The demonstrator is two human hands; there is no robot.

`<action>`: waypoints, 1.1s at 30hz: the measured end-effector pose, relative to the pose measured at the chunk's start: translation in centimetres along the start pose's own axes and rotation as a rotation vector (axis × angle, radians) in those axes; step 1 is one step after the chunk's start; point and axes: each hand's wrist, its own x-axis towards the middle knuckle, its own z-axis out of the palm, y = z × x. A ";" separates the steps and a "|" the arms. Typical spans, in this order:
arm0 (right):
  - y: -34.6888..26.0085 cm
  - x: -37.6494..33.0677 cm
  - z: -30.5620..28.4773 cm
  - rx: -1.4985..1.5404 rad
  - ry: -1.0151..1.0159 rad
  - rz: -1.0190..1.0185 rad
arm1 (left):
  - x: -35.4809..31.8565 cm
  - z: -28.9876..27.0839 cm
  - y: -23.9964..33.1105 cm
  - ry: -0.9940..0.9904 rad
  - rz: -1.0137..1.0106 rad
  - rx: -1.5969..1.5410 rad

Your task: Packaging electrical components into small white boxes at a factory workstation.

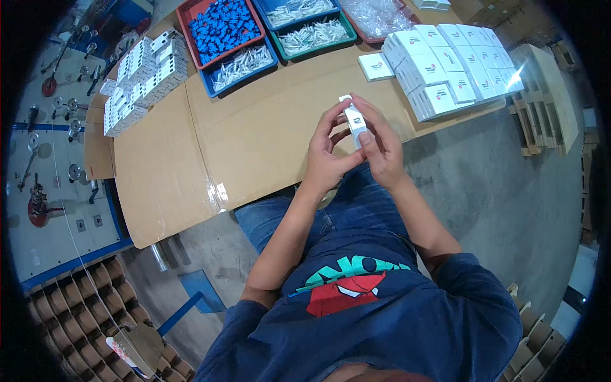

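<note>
Left hand (pixel 326 155) and right hand (pixel 386 155) pinched a small white box (pixel 355 130) between thumbs and fingers over the cardboard sheet (pixel 254 140); fingertips partly hid its edges, its dark mark (pixel 358 121) was indistinct, and clear plastic (pixel 379 18) was cut off above.

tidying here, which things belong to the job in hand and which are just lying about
Likely the job:
white item, held by left hand and right hand
stacked white boxes
blue pieces
white pieces

Likely lying about:
wooden pallet
cardboard dividers
</note>
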 end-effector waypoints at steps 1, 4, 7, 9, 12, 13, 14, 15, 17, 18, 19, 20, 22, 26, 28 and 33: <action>0.0 0.0 -0.1 -0.052 -0.017 -0.025 | 0.0 -0.1 -0.1 -0.010 -0.008 -0.001; 0.1 -0.1 0.3 -0.006 0.004 -0.018 | -0.2 -0.3 -0.4 -0.023 -0.017 -0.007; 0.0 0.1 0.9 0.073 0.024 0.005 | -0.3 -0.2 -0.2 -0.016 -0.020 -0.044; 0.0 0.1 1.0 0.085 0.021 0.005 | -0.4 0.0 0.1 -0.002 -0.024 -0.075; -0.8 0.6 0.8 0.025 -0.026 -0.067 | -0.5 0.3 1.2 0.026 0.030 -0.089; -1.1 0.9 0.6 -0.048 -0.066 -0.138 | -0.5 0.2 1.8 0.115 -0.126 -0.237; -1.4 1.1 0.6 -0.043 -0.070 -0.136 | -0.4 0.1 2.3 0.204 -0.282 -0.385; -1.8 1.2 0.4 -0.152 -0.118 -0.167 | -0.3 -0.2 2.8 0.210 -0.284 -0.385; -1.5 1.0 0.2 -0.258 -0.170 -0.195 | 0.1 -1.0 3.4 0.141 -0.622 -0.343; -0.9 1.0 0.1 -0.232 -0.208 -0.150 | 0.1 -0.9 2.8 0.170 -0.595 -0.341; -0.4 1.1 0.1 -0.207 -0.245 -0.104 | -0.3 -1.4 2.4 0.174 -0.595 -0.340; -0.2 1.0 0.0 -0.204 -0.248 -0.105 | -0.8 -2.1 2.1 0.080 -0.571 -0.401; 0.1 1.1 0.0 -0.200 -0.203 -0.052 | -1.2 -1.9 2.4 -0.014 -0.548 -0.463; 0.8 1.1 0.2 -0.153 -0.197 -0.075 | -1.5 -1.2 2.5 0.142 -0.461 -0.172; -0.1 1.2 0.5 -0.121 -0.228 -0.079 | -1.0 -1.5 2.6 0.252 -0.491 -0.432; -0.3 1.2 1.5 -0.153 -0.265 -0.084 | -0.7 -2.6 3.4 0.177 -0.620 -0.365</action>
